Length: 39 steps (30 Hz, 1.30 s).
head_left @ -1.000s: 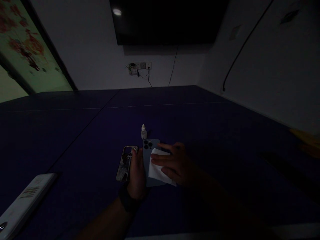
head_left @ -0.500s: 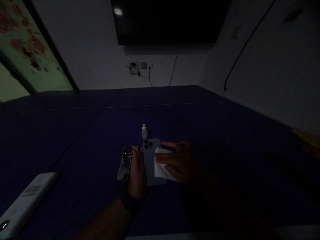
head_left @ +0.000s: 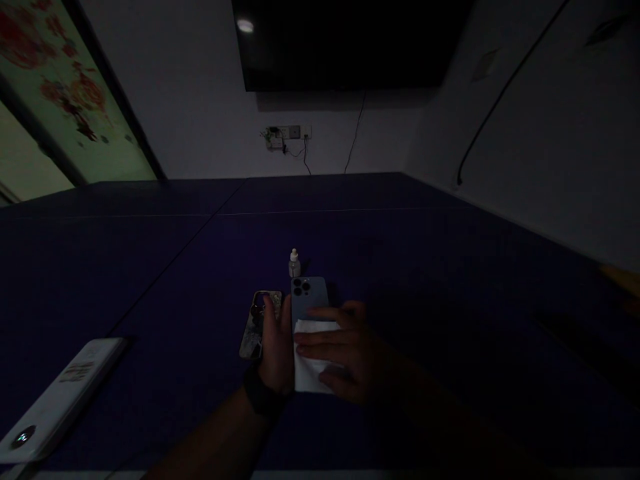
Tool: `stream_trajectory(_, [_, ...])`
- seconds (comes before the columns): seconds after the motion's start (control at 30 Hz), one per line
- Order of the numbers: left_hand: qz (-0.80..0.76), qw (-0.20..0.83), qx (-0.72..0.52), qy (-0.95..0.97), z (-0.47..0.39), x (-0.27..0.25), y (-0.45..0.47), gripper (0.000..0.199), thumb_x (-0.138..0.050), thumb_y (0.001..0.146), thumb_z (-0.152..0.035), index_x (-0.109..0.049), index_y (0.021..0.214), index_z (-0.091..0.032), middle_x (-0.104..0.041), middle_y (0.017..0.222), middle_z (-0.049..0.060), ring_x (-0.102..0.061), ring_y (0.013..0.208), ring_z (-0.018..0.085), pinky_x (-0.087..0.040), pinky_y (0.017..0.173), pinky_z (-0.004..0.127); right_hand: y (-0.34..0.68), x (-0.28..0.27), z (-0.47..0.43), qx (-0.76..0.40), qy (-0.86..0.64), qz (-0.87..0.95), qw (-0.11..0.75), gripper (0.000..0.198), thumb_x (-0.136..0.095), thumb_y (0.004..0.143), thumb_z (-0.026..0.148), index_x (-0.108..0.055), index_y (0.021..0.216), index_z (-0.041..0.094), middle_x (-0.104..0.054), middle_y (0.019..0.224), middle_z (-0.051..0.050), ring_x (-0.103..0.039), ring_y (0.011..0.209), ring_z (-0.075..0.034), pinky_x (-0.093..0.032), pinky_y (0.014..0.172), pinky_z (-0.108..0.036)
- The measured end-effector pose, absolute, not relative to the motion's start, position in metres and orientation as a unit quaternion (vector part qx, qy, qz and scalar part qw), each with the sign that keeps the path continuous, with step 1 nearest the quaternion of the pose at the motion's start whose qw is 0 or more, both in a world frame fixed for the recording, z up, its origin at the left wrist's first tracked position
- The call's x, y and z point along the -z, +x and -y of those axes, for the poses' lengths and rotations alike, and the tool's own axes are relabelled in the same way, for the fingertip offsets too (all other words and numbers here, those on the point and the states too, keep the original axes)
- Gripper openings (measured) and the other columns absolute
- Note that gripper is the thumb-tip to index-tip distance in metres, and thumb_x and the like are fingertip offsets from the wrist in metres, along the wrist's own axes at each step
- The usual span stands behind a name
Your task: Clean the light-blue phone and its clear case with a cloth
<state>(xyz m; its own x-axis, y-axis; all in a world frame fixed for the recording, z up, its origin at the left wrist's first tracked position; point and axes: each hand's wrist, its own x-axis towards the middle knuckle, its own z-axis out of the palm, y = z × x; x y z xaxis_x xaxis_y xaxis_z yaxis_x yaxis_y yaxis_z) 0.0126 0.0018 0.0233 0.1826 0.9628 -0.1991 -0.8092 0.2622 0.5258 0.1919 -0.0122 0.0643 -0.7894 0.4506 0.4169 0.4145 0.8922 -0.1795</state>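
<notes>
A blue-grey smartphone (head_left: 316,291), its back with the camera lenses facing up, lies tilted slightly away from me. Along its left edge my left hand (head_left: 277,350) grips it, thumb up, the other fingers mostly hidden. My right hand (head_left: 345,350) presses a folded white wipe (head_left: 306,373) onto the lower half of the phone's back, fingers stretched across it. Partly behind my left hand is a patterned phone case (head_left: 251,339) with a camera cut-out. A small white-capped dropper bottle (head_left: 295,265) stands upright just beyond the phone.
A long white device, apparently a power bank (head_left: 65,393), lies at the left front of the dark blue table (head_left: 175,280). Wall sockets (head_left: 290,133) with cables and a large black screen (head_left: 350,47) are on the far wall. The room is dim.
My right hand has slid the wipe down and left over the phone's back, toward its lower end. The left hand keeps its grip. The whole view has shifted slightly.
</notes>
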Motion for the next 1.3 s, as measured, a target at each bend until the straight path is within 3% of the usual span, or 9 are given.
stream_trajectory(0.23, [-0.268,0.75,-0.589,0.138,0.0,-0.026,0.015,0.064,-0.058,0.088,-0.075,-0.072,0.129,-0.027,-0.073,0.131,0.011,-0.059,0.137,0.032,-0.052,0.111,0.048,0.188,-0.065,0.011,-0.034,-0.251,0.936,0.244,0.048,-0.053,0.098,0.03,-0.061,0.144,0.02,-0.063,0.151,-0.006,-0.045,0.147,-0.032,-0.033,0.101,-0.05])
stream_trajectory(0.43, [-0.279,0.742,-0.594,0.132,0.0,-0.03,0.016,0.057,-0.053,0.093,-0.071,-0.075,0.125,-0.029,-0.074,0.129,0.009,-0.06,0.136,0.03,-0.052,0.112,0.045,0.192,-0.066,0.01,-0.029,-0.249,0.929,0.271,0.035,-0.05,0.098,0.022,-0.073,0.125,0.026,-0.074,0.135,0.002,-0.053,0.14,-0.028,-0.028,0.099,-0.048])
stream_trajectory(0.57, [-0.357,0.718,-0.585,0.126,-0.002,-0.035,0.017,0.061,-0.047,0.096,-0.071,-0.076,0.117,-0.022,-0.077,0.12,0.013,-0.064,0.131,0.028,-0.051,0.112,0.044,0.19,-0.063,0.008,-0.011,-0.274,0.921,0.276,0.041,-0.05,0.1,0.025,-0.067,0.137,0.025,-0.068,0.144,-0.002,-0.052,0.14,-0.029,-0.029,0.098,-0.048])
stream_trajectory(0.67, [-0.529,0.618,-0.572,0.109,-0.001,-0.042,0.017,0.064,-0.039,0.098,-0.069,-0.08,0.105,-0.02,-0.079,0.103,0.014,-0.069,0.123,0.026,-0.057,0.101,0.04,0.186,-0.061,0.01,-0.023,-0.253,0.93,0.266,0.044,-0.051,0.102,0.033,-0.062,0.143,0.021,-0.063,0.15,-0.006,-0.048,0.144,-0.031,-0.03,0.1,-0.049])
stream_trajectory(0.77, [-0.699,0.47,-0.532,0.086,0.001,-0.047,0.017,0.074,-0.028,0.098,-0.069,-0.082,0.093,-0.018,-0.077,0.084,0.014,-0.074,0.113,0.03,-0.061,0.087,0.042,0.187,-0.061,0.01,-0.033,-0.225,0.935,0.271,0.037,-0.05,0.103,0.031,-0.069,0.134,0.025,-0.07,0.141,-0.002,-0.05,0.141,-0.029,-0.029,0.1,-0.049])
stream_trajectory(0.9, [-0.371,0.698,-0.603,0.106,0.002,-0.041,0.016,0.051,-0.049,0.096,-0.064,-0.079,0.113,-0.026,-0.079,0.111,0.011,-0.069,0.124,0.028,-0.056,0.105,0.044,0.192,-0.061,0.008,-0.009,-0.273,0.919,0.285,0.036,-0.05,0.103,0.026,-0.069,0.133,0.027,-0.072,0.139,-0.001,-0.053,0.137,-0.029,-0.029,0.1,-0.049])
stream_trajectory(0.97, [-0.253,0.762,-0.585,0.115,0.002,-0.036,0.014,0.054,-0.052,0.095,-0.066,-0.074,0.124,-0.027,-0.076,0.123,0.011,-0.064,0.131,0.03,-0.052,0.111,0.047,0.191,-0.06,0.007,-0.005,-0.291,0.916,0.275,0.041,-0.051,0.102,0.03,-0.064,0.141,0.025,-0.066,0.148,-0.003,-0.051,0.139,-0.031,-0.031,0.1,-0.049])
stream_trajectory(1.1, [-0.254,0.777,-0.563,0.125,0.003,-0.033,0.01,0.062,-0.053,0.094,-0.071,-0.07,0.13,-0.023,-0.073,0.131,0.011,-0.062,0.134,0.031,-0.05,0.113,0.047,0.184,-0.057,0.01,-0.018,-0.263,0.932,0.247,0.051,-0.053,0.102,0.037,-0.056,0.15,0.019,-0.057,0.156,-0.008,-0.045,0.144,-0.033,-0.036,0.103,-0.05])
stream_trajectory(1.3, [-0.25,0.777,-0.564,0.125,0.0,-0.031,0.014,0.067,-0.053,0.092,-0.074,-0.066,0.136,-0.026,-0.073,0.131,0.011,-0.063,0.132,0.031,-0.051,0.11,0.047,0.191,-0.06,0.009,-0.042,-0.216,0.936,0.275,0.038,-0.051,0.104,0.033,-0.068,0.136,0.022,-0.07,0.141,-0.003,-0.051,0.137,-0.032,-0.032,0.104,-0.051])
